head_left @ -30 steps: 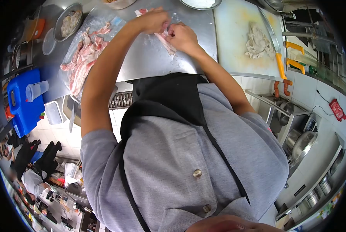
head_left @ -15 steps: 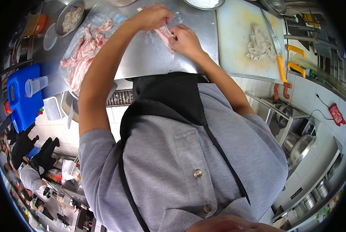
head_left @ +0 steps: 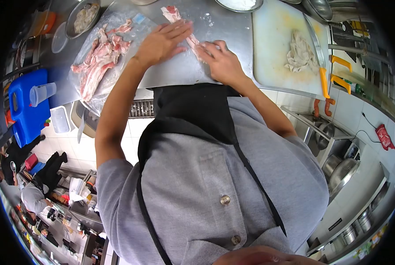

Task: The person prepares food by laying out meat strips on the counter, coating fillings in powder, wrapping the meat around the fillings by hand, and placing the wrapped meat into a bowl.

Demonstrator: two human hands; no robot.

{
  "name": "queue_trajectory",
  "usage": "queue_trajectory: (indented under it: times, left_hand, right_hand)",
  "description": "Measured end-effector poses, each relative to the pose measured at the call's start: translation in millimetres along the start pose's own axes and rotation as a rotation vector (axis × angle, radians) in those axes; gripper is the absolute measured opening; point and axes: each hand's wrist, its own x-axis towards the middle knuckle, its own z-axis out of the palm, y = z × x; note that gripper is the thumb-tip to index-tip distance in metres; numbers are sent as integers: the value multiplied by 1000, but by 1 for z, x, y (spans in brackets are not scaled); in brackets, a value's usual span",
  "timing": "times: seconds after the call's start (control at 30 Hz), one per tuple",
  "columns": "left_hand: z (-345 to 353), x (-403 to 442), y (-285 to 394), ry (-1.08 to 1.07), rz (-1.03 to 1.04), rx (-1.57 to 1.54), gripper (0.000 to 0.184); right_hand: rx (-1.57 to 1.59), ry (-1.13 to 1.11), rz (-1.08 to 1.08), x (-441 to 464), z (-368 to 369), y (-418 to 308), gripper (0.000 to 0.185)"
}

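A long strip of raw meat (head_left: 171, 14), pinkish red with pale fat, lies slantwise on the steel worktop (head_left: 169, 77). My left hand (head_left: 162, 44) is open beside and partly over the strip, fingers stretched across its middle. At the strip's nearer end, my right hand (head_left: 224, 64) has its fingers apart and touches the meat. Both hands hide parts of the strip. To the left, a heap of similar raw meat pieces (head_left: 98, 66) rests on a clear plastic bag (head_left: 138, 33).
On the right stands a white cutting board (head_left: 268, 66) with a crumpled cloth (head_left: 297, 53) and a yellow-handled knife (head_left: 324, 81). Metal bowls (head_left: 69, 31) sit at the back. A blue jug (head_left: 29, 119) is at left. People (head_left: 34, 194) work in the background.
My left hand has let go of the strip's far end and come back toward its middle, opening flat. My right hand has loosened its grip and shifted slightly nearer.
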Motion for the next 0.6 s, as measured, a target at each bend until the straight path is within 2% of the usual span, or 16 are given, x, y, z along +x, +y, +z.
queue_trajectory:
  times: [0.07, 0.2, 0.27, 0.4, 0.47, 0.53, 0.6]
  left_hand:
    - [2, -6, 1, -41, 29, 62, 48]
    - [3, -11, -7, -78, -129, 121, 57]
    - [4, -11, -8, -89, -197, 123, 57]
    - [12, -8, -13, -58, -224, 66, 60]
    - [18, -7, -14, -12, -283, 63, 60]
    - [24, -10, -16, -36, -133, 91, 64]
    - [23, -10, -9, -30, -190, 103, 64]
  right_hand:
    - [-108, 19, -178, -1, 7, 5, 38]
    - [-130, -74, -282, -6, 2, 14, 37]
    - [-33, -33, -281, 0, -1, 12, 35]
    - [-112, -27, -296, 16, 3, 3, 42]
    - [-168, -215, -218, 15, -4, -1, 37]
    - [-170, -230, -275, 28, -13, -1, 33]
    - [-55, -268, -177, 51, -27, -8, 24]
